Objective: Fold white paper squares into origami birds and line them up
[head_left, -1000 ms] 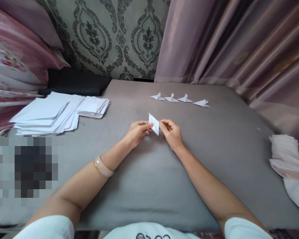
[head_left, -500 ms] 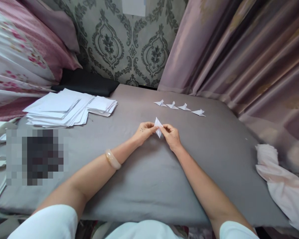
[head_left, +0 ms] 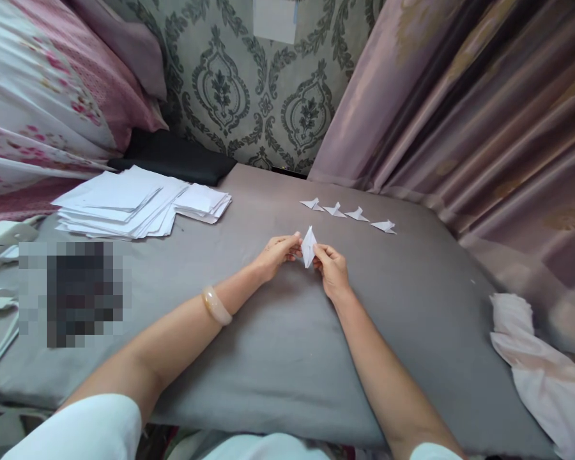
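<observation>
Left arm (head_left: 186, 342) is slanting in over the table (head_left: 268, 383) from the near-left corner side, elbow (head_left: 148, 380) bending softly just inside the near edge. Right arm (head_left: 376, 358) is running steeper, crossing the near edge on its right half, angling inward. Left wrist (head_left: 257, 273) and right wrist (head_left: 340, 289) are sitting nearly straight. Left hand (head_left: 278, 253) and right hand (head_left: 333, 265) are hovering near each other, not touching, between near and far edges. Right hand is pinching, its back facing up and toward the right edge. Left hand is half curling, fingertips pointing at the right; grip unclear.
</observation>
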Tool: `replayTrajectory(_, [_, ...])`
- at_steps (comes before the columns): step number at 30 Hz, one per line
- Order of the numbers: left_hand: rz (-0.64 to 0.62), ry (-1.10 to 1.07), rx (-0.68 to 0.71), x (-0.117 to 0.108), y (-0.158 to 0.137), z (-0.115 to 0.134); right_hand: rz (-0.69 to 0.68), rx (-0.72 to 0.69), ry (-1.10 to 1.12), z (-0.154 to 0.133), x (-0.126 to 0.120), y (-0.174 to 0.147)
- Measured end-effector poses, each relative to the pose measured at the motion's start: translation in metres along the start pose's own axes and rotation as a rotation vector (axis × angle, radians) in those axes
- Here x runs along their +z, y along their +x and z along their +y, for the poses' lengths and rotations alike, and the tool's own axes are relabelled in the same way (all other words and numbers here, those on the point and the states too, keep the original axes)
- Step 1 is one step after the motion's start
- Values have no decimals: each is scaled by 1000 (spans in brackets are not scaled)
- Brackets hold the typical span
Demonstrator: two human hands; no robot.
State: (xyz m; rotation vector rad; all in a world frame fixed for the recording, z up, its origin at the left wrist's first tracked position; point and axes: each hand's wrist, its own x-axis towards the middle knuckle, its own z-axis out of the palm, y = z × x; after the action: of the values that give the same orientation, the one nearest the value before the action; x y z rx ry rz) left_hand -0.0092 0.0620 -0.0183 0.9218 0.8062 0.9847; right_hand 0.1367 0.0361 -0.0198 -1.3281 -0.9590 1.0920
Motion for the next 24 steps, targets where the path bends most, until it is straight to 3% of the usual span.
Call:
replayTrajectory(8, [-74, -17, 3, 5, -7, 7, -72, 78, 186, -3, -4, -2])
replayTrajectory(24, [-20, 87, 48, 4, -5, 2, -74, -24, 46, -3, -3, -7])
